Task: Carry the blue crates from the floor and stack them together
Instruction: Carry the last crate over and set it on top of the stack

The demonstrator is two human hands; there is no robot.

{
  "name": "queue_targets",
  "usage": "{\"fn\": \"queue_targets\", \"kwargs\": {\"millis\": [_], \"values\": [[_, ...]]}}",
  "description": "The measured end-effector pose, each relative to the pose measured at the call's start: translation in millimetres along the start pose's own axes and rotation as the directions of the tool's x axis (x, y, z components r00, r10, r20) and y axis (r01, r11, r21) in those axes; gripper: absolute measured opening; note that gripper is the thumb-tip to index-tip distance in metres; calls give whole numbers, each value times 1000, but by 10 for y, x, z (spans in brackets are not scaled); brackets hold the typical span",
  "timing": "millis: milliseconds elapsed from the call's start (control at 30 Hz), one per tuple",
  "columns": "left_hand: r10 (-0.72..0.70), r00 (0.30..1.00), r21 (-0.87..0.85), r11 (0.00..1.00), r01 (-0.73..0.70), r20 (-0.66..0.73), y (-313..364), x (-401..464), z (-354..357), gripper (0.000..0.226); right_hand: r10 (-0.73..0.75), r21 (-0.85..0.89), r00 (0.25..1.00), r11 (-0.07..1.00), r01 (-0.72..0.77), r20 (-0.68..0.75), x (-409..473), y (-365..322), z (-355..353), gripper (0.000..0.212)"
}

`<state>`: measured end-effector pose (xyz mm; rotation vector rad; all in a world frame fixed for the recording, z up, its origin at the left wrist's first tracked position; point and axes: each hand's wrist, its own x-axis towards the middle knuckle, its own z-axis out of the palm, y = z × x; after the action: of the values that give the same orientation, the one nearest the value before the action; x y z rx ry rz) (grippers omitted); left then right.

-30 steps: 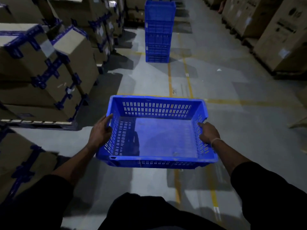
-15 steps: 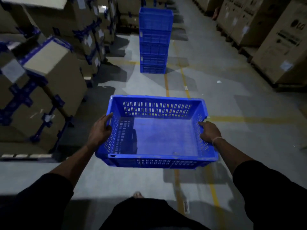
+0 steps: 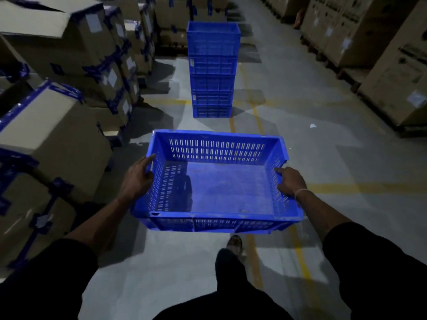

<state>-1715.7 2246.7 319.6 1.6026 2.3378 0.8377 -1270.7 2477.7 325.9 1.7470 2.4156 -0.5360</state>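
Gripping the blue crate (image 3: 221,188) (empty), left hand (image 3: 136,179) and right hand (image 3: 290,182) hide their fingertips.

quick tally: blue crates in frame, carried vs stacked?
Carried crate, held by left hand and right hand: 1
Crates in the stack ahead on the floor: 5
Total: 6

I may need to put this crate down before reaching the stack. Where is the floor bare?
Bare floor lies between the held crate and the crate stack, and right of the stack up to the tall cartons. The left side is crowded with taped boxes.
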Motion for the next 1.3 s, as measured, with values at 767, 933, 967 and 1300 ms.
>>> {"fn": "queue_targets", "kwargs": {"millis": [767, 933, 967, 1300], "values": [[-97, 994, -7, 995, 97, -40, -83, 5720, 436, 64, -47, -91, 999, 995, 46, -10, 5474, -758, -2106, 69], [-90, 994, -28, 996, 89, -54, -316, 7064, 517, 64, -39, -118, 999, 992, 39, -1, 6757, -1160, -2455, 70], [-97, 994, -33, 995, 96, -42, -364, 7333, 499, 64, -31, -108, 1000, 994, 31, 0, 6989, -1238, -2544, 69], [-102, 994, -41, 994, 101, -27, -368, 9963, 43, 60, -51, -99, 997, 994, 44, -66, 9122, -1860, -3775, 68]]}}
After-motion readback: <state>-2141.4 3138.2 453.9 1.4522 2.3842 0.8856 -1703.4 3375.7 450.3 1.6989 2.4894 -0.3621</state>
